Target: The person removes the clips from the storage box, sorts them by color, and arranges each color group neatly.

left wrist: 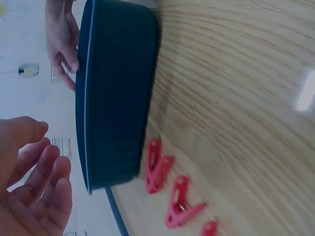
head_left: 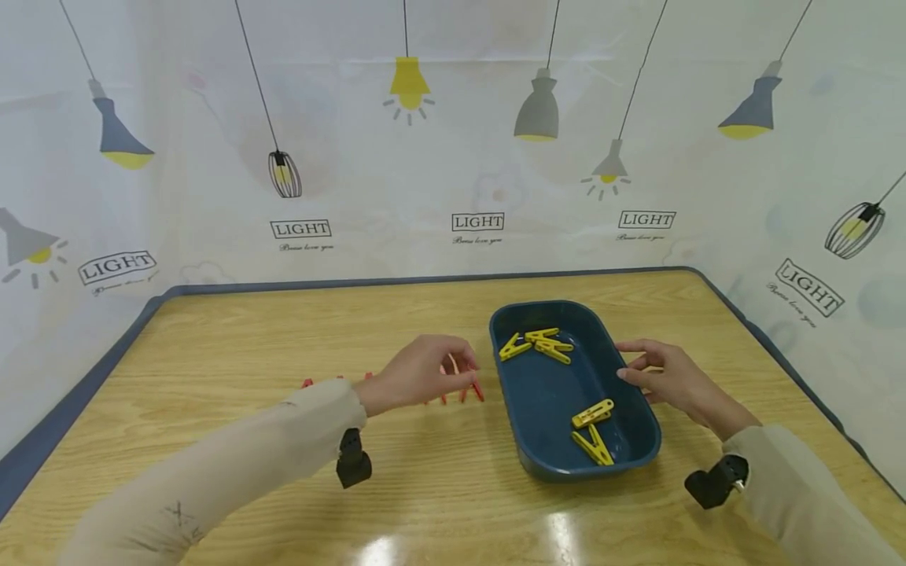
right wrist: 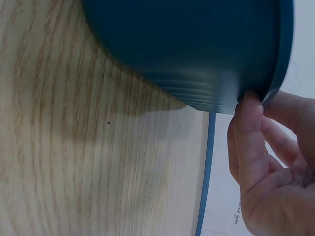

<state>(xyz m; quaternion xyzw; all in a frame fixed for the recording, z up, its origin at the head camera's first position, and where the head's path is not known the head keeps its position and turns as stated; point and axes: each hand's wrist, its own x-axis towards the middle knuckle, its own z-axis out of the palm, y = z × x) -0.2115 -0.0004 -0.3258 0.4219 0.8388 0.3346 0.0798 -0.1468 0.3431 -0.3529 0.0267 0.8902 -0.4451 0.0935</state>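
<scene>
On the wooden surface (head_left: 297, 322), I see a blue tub (head_left: 538, 393) with yellow clothespins (head_left: 593, 414) inside. The left hand (head_left: 432, 365), loosely curved and empty, is near a row of red clothespins (left wrist: 156, 177); hand and sleeve (head_left: 283, 428) partly hide them from the head view. The right hand (head_left: 668, 377) pinches the tub's rim, one fingertip lost behind it in the right wrist view.

"LIGHT" (head_left: 478, 222) above script (head_left: 477, 240) ending "love you", on white backdrop (head_left: 396, 181)
</scene>
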